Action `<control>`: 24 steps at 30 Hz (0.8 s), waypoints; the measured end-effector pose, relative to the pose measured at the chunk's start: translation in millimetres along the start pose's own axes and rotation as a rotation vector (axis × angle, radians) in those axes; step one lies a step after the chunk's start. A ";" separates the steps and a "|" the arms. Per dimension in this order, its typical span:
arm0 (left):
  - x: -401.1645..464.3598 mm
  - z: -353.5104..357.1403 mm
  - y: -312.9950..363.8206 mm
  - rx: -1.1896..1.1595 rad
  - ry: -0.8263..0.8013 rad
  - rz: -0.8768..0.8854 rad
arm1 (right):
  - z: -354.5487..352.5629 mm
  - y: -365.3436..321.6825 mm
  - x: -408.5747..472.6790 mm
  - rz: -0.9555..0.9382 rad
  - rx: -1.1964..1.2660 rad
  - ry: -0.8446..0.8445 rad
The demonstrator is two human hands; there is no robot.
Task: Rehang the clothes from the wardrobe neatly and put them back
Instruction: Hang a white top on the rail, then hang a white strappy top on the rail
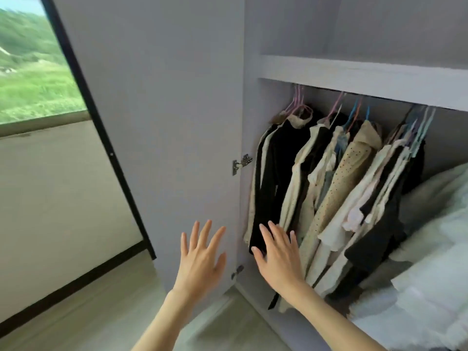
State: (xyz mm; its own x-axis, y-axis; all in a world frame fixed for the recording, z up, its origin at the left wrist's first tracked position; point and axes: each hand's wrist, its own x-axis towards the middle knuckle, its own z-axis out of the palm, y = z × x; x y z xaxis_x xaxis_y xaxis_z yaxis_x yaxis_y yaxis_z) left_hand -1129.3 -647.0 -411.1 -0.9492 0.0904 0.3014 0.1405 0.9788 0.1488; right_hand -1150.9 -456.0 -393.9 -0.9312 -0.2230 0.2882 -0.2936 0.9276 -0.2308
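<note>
Two bare forearms reach forward from the bottom edge, both hands flat with fingers spread and holding nothing. Left hand [202, 252] is raised in front of the open wardrobe door [157, 122], whether touching it cannot be told. Right hand [277, 254] lies against the lower end of a black garment [273, 178], the leftmost dark piece among the hanging clothes [342, 186]. Those cream, black and dotted tan garments hang crowded on coloured hangers [354, 112] beneath the shelf [354, 77]. White fluffy fabric [435, 249] bulges at the right. Far left, a window [30, 72] shows green hillside.
</note>
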 end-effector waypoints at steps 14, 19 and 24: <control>-336.4 -81.4 -175.8 0.049 -0.049 -0.871 | 90.2 -317.2 -125.5 -0.642 0.272 -0.300; -461.3 -112.8 -196.0 0.017 -0.091 -1.231 | 110.8 -412.8 -198.5 -0.903 0.345 -0.410; -549.4 -137.0 -180.7 0.058 -0.105 -1.506 | 117.6 -479.0 -264.9 -1.194 0.340 -0.562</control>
State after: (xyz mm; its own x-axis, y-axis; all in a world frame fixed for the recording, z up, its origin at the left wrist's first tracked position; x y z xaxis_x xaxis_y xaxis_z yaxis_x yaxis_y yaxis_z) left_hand -594.7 -898.8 -474.6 -0.2080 -0.9647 -0.1613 -0.9621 0.1720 0.2118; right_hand -789.0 -876.5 -468.9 -0.0122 -0.9970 0.0768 -0.9372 -0.0154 -0.3484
